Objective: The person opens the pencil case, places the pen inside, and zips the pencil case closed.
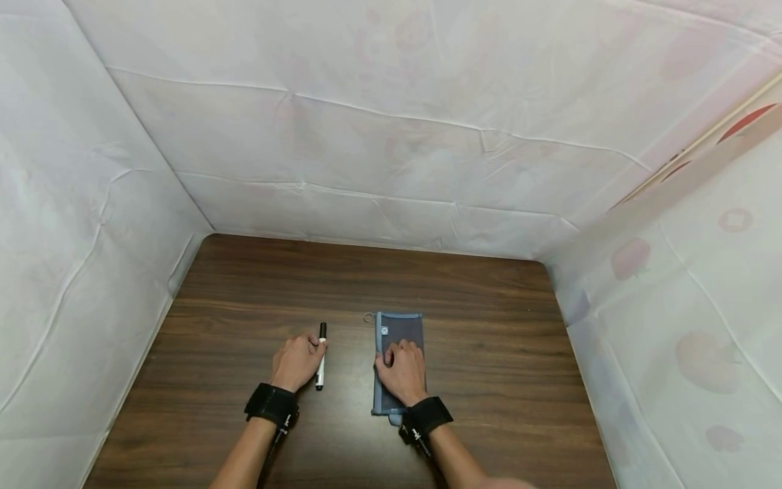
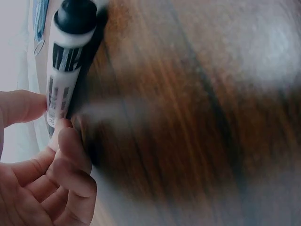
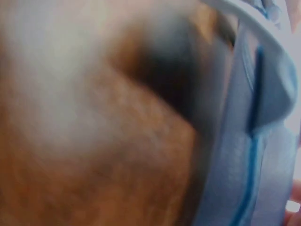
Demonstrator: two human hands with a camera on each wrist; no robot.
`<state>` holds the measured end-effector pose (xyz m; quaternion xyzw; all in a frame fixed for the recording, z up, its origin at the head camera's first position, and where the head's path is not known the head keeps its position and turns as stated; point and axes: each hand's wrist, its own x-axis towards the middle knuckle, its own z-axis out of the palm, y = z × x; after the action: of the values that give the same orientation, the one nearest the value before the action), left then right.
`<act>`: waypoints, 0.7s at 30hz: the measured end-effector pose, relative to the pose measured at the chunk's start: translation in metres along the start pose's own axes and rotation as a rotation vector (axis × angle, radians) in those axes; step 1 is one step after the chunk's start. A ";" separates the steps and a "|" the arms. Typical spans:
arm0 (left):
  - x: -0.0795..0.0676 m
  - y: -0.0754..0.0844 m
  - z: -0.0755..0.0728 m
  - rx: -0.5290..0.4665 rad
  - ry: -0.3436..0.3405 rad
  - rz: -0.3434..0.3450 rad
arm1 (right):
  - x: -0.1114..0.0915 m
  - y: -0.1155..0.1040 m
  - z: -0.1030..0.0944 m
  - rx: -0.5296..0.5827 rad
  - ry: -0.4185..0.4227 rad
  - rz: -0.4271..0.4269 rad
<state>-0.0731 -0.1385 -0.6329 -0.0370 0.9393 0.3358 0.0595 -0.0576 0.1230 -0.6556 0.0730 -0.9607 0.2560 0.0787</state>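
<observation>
Black-and-white marker pinched on the left, blue-grey pouch pressed on the right!

Pinching the marker (image 1: 320, 367) right now, thumb against fingertip of the left hand (image 1: 295, 363), gap narrow, other fingers folded in. Touching or just above the dark wood-grain table (image 1: 489, 299)? Cannot tell. Placed left of the pouch (image 1: 406, 327), clearly apart from it, black at both ends, white along the barrel. On to the print, seen from the left wrist: dark blocks across the label (image 2: 67, 57), more marks farther along, all too blurred to read.

Over to the other side! Resting the right hand (image 1: 405, 372) on the pouch, thumb by its left edge, fingers bent; gripping or merely pressing, cannot tell. Lying lengthwise on the table, with a small pale tag (image 1: 385, 331) near the far end, its mark too tiny to make out. Out at the far left corner, a ring (image 1: 368, 317); at the near end, a blue tab (image 1: 396, 420). Strapped round both wrists, black wristbands (image 1: 271, 403). Beyond, pale walls (image 1: 379, 156), with faded fruit prints (image 1: 705, 362) on the right.
</observation>
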 end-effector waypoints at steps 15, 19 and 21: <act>-0.001 0.003 0.002 -0.029 0.051 0.019 | 0.000 -0.002 0.000 0.027 -0.010 0.002; -0.003 0.003 0.003 -0.031 0.069 0.033 | -0.001 -0.003 -0.004 0.041 -0.003 -0.008; -0.004 0.004 0.004 -0.032 0.080 0.034 | -0.002 -0.004 -0.005 0.044 0.001 -0.011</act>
<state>-0.0695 -0.1333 -0.6332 -0.0355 0.9359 0.3501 0.0155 -0.0544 0.1222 -0.6494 0.0801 -0.9544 0.2766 0.0789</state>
